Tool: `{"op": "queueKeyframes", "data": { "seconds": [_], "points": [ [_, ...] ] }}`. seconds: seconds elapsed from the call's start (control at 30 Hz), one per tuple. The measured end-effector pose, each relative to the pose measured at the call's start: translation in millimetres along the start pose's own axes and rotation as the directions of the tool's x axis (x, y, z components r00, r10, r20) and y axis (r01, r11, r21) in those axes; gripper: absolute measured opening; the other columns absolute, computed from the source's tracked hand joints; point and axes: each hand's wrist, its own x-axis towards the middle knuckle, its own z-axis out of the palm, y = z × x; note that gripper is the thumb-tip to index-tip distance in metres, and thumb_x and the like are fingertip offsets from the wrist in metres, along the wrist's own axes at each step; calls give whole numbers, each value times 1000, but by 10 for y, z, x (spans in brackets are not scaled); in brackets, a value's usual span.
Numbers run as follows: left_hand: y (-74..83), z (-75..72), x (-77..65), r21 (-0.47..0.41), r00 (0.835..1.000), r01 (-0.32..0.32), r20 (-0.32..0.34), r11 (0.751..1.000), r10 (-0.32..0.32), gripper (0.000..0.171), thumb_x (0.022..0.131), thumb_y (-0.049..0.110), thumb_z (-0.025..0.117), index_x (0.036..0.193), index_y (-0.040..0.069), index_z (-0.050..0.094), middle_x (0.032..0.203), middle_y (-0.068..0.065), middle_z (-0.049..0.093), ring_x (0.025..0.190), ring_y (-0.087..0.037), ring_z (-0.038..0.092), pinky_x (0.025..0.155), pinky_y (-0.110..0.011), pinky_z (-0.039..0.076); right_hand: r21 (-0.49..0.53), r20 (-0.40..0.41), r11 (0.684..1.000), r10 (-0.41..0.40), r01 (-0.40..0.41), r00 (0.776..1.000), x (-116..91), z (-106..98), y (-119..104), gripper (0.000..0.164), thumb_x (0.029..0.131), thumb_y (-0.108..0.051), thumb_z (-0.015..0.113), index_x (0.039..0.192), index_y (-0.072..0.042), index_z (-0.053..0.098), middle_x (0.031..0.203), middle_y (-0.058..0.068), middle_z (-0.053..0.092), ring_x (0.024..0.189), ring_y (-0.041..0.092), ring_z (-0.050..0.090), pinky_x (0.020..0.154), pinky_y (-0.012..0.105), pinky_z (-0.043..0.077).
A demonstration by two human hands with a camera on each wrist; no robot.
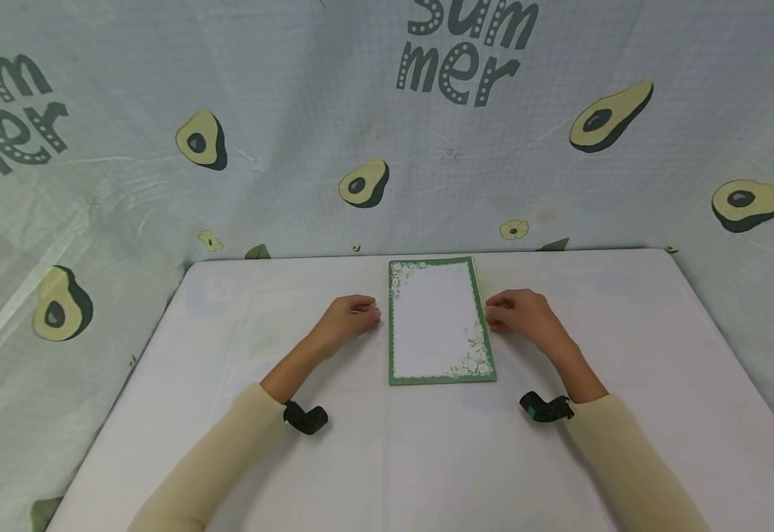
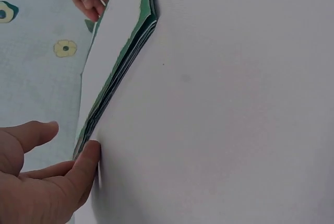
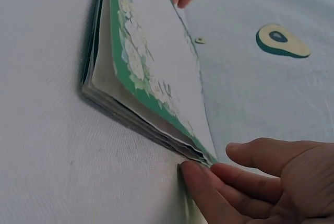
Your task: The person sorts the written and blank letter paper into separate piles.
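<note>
A stack of sheets (image 1: 435, 321) lies on the white table, its top sheet bordered in green with white flowers at two corners. My left hand (image 1: 349, 319) is beside the stack's left edge, fingers loosely bent and thumb apart. In the left wrist view, the left fingertips (image 2: 93, 150) come right up to the layered edge of the stack (image 2: 112, 72). On the other side, my right hand (image 1: 518, 314) has its fingertips close by the right edge. The right wrist view shows the right fingers (image 3: 195, 174) at the stack's side, where the sheets (image 3: 151, 122) fan slightly apart.
The table (image 1: 227, 295) has a white cover and ends at a pale curtain (image 1: 281, 148) printed with avocados and lettering, which rises behind and at both sides. Each wrist carries a small black camera (image 1: 306, 418).
</note>
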Motion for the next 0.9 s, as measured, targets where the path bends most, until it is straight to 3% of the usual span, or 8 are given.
{"op": "queueKeyframes", "data": {
  "seconds": [0.17,0.4,0.7,0.9],
  "points": [
    [12,-23,88,-20,999,43,14,999,-43,41,103,9,60,140,-9,53,130,-23,65,116,-28,68,99,-34,57,43,-4,998,39,-39,999,34,68,-52,36,103,-18,61,133,3,62,116,18,70,89,17,74,84,33,61],
    [31,-25,134,-47,1000,-1,30,999,3,34,101,3,62,131,-13,60,128,-27,64,107,-25,72,93,-32,59,53,-43,997,58,-56,997,47,156,-131,31,102,-13,63,127,5,65,112,20,72,84,17,74,79,31,62],
    [-11,2,156,-112,999,-14,-51,994,8,28,97,-1,67,124,-10,66,120,-26,68,89,-16,74,85,-29,62,54,-73,997,51,-47,996,83,210,-181,28,100,-12,66,122,5,67,108,20,73,82,19,73,76,31,62],
    [-35,44,162,-81,992,-55,-116,995,45,26,94,-2,71,119,-8,69,112,-23,70,87,-18,74,81,-30,63,65,-108,997,38,-31,993,50,266,-181,25,98,-11,69,117,3,68,107,19,71,85,22,72,75,30,62]
  ]
}}
